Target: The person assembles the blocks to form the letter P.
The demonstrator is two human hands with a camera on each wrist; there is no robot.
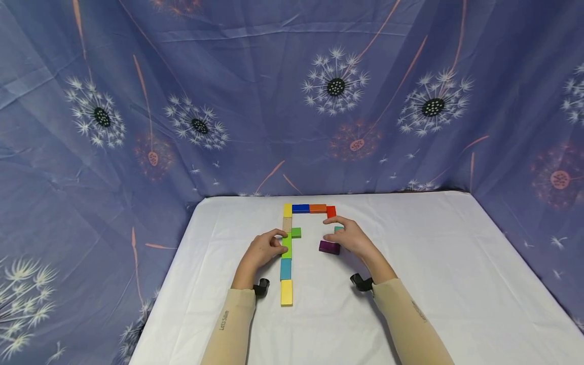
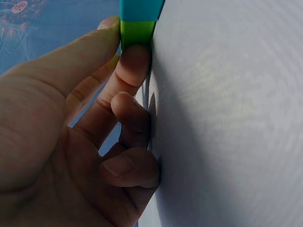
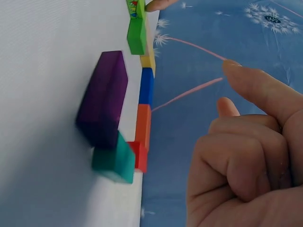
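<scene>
My left hand (image 1: 264, 249) has thumb and fingertips on a long light-green block (image 1: 287, 241) in the column of blocks. In the left wrist view that block's end shows between them, against a blue block (image 2: 139, 10). My right hand (image 1: 349, 235) hovers by a purple block (image 1: 329, 247), thumb and index finger apart. The right wrist view shows nothing between those fingers, the others curled in. A teal block (image 3: 113, 161) sits right beyond the purple one, partly hidden by my hand in the head view. Beyond them is a red block (image 1: 331, 211).
The column also has a yellow block (image 1: 286, 293) at the near end, a wood-coloured one (image 1: 287, 224) and a yellow one (image 1: 288, 210). Dark-blue (image 1: 300, 208) and orange (image 1: 318, 208) blocks form the far row. A short green block (image 1: 296, 232) juts right. White cloth covers the table (image 1: 438, 284).
</scene>
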